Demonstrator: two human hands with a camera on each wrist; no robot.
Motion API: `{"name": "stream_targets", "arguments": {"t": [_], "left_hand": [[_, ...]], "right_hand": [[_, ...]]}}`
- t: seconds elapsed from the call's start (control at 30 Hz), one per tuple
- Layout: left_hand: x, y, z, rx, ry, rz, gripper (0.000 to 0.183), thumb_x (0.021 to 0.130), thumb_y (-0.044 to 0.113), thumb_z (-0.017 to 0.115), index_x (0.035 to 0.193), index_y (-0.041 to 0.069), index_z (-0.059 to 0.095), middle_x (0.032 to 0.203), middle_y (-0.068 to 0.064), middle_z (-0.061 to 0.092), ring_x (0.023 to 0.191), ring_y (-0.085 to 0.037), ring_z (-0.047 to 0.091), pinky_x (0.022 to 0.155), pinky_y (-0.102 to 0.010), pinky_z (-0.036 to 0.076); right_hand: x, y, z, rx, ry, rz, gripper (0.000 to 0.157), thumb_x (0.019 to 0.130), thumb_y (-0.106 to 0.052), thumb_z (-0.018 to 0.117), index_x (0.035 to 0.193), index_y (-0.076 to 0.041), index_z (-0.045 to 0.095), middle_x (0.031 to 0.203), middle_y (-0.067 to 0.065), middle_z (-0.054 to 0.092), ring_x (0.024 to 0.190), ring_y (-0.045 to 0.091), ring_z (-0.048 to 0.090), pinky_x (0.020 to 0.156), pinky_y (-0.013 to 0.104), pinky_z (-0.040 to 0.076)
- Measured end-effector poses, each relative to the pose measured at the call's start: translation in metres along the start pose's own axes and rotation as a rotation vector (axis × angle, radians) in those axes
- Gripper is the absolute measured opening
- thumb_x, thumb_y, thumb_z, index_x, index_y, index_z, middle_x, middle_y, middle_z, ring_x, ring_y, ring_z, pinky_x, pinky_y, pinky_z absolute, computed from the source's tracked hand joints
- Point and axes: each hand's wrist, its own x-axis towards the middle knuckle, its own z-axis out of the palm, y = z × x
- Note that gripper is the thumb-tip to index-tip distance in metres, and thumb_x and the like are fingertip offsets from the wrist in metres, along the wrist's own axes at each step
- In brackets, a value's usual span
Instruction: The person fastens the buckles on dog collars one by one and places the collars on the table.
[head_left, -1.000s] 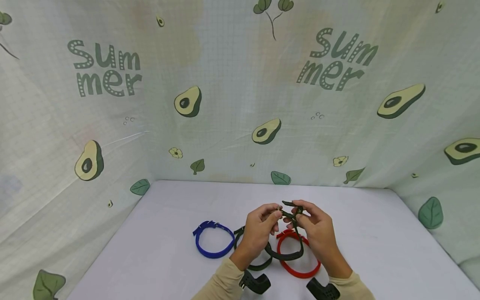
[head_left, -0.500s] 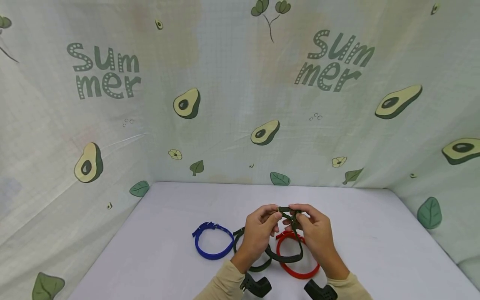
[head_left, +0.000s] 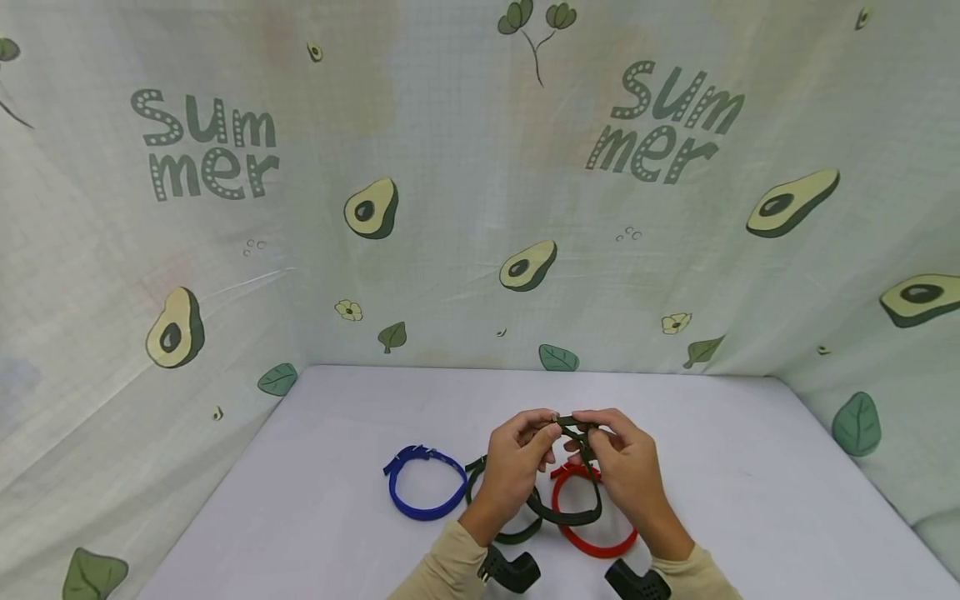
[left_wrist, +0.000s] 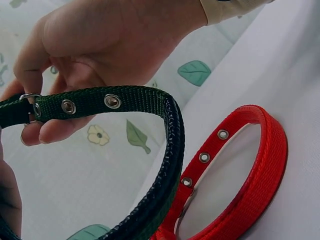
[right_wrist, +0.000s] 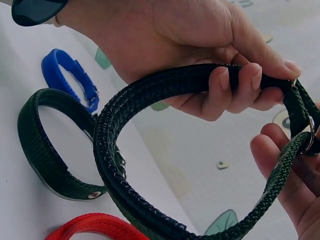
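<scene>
Both hands hold a dark green webbing collar (head_left: 564, 517) up above the table. Its padded loop hangs down beneath them. My left hand (head_left: 512, 468) pinches one part of the strap; in the right wrist view its fingers curl round the padded band (right_wrist: 107, 125). My right hand (head_left: 632, 473) grips the other side by the metal buckle. In the left wrist view, metal eyelets (left_wrist: 113, 101) show along the strap, which passes by a metal ring (left_wrist: 31, 97) at the right hand's fingers. Fingers partly hide the buckle.
On the white table (head_left: 360, 425) lie a blue collar (head_left: 426, 513), a second dark green collar (right_wrist: 34, 135) partly behind the left forearm, and a red collar (head_left: 600, 551) below the right hand. A printed cloth (head_left: 450, 167) hangs behind and at the sides.
The loose strap end that stuck up between the hands has come down and now spans from the left fingertips to the right. My right hand has shifted slightly left; the other collars stay put.
</scene>
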Motion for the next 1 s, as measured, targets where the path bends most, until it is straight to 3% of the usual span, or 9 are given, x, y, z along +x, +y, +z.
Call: {"name": "stream_targets", "arguments": {"t": [0.2,0.43,0.73,1.0], "left_hand": [[-0.0001,-0.0001,-0.0017,0.019,0.006,0.003,0.029,0.097,0.016,0.068,0.12,-0.002,0.066,0.1,-0.019,0.068,0.067,-0.01,0.058,0.059,-0.017,0.048],[0.0,-0.001,-0.002,0.057,0.029,0.0,0.026,0.098,0.022,0.067,0.119,0.006,0.07,0.095,-0.011,0.07,0.067,-0.012,0.061,0.058,-0.019,0.049],[-0.0017,-0.0054,0.0005,0.096,0.037,0.0,0.025,0.103,0.027,0.059,0.116,0.007,0.065,0.095,-0.003,0.071,0.067,-0.013,0.064,0.058,-0.023,0.052],[-0.0043,-0.0046,0.0027,0.011,0.015,-0.015,0.028,0.107,0.029,0.051,0.124,0.007,0.056,0.108,-0.006,0.062,0.07,-0.021,0.067,0.057,-0.027,0.056]], "right_hand": [[-0.0011,0.0004,0.0014,-0.03,-0.009,-0.006,0.027,0.1,0.007,0.048,0.115,0.0,0.069,0.103,0.014,0.064,0.073,0.032,0.071,0.066,0.036,0.06],[-0.0022,-0.003,0.003,-0.032,-0.003,0.013,0.031,0.099,0.008,0.05,0.116,-0.005,0.072,0.1,0.014,0.061,0.073,0.023,0.071,0.062,0.042,0.06],[-0.004,0.0004,0.0017,-0.136,-0.003,0.014,0.036,0.098,0.006,0.05,0.115,-0.016,0.073,0.091,0.008,0.06,0.061,0.023,0.064,0.051,0.032,0.054],[-0.0033,-0.0008,0.0018,-0.2,-0.017,0.056,0.032,0.099,0.001,0.051,0.117,-0.018,0.07,0.064,0.008,0.053,0.047,0.02,0.048,0.041,0.029,0.041]]}}
